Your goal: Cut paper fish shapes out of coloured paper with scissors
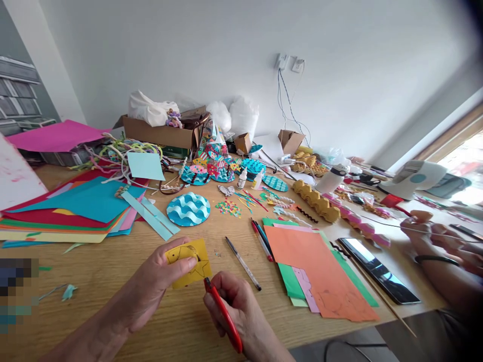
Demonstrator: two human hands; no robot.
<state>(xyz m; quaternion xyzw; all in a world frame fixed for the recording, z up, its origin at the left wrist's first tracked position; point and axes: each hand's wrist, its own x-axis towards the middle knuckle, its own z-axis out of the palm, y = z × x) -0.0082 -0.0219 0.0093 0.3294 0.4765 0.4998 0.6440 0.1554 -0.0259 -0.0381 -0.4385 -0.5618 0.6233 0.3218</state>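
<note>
My left hand [164, 271] pinches a piece of yellow paper [202, 251] with the thumb on its face. A fish-like outline is drawn on that paper in dark lines. In my right hand [241, 306] is a pair of scissors [225, 317] with red handles, fingers wrapped round the grip. The dark blade tips meet the lower right edge of the paper; whether the blades are apart is too small to tell. A pen [243, 264] lies on the wooden table [162, 322], just beyond my right hand.
Stacked coloured paper [75, 201] lies left. A wavy blue disc [187, 209], glue bottles [242, 178] and paper strips spread across the middle. Orange paper [305, 256], markers [262, 239] and a phone [379, 271] lie right. Another person's hands [426, 236] work a thin cord at far right.
</note>
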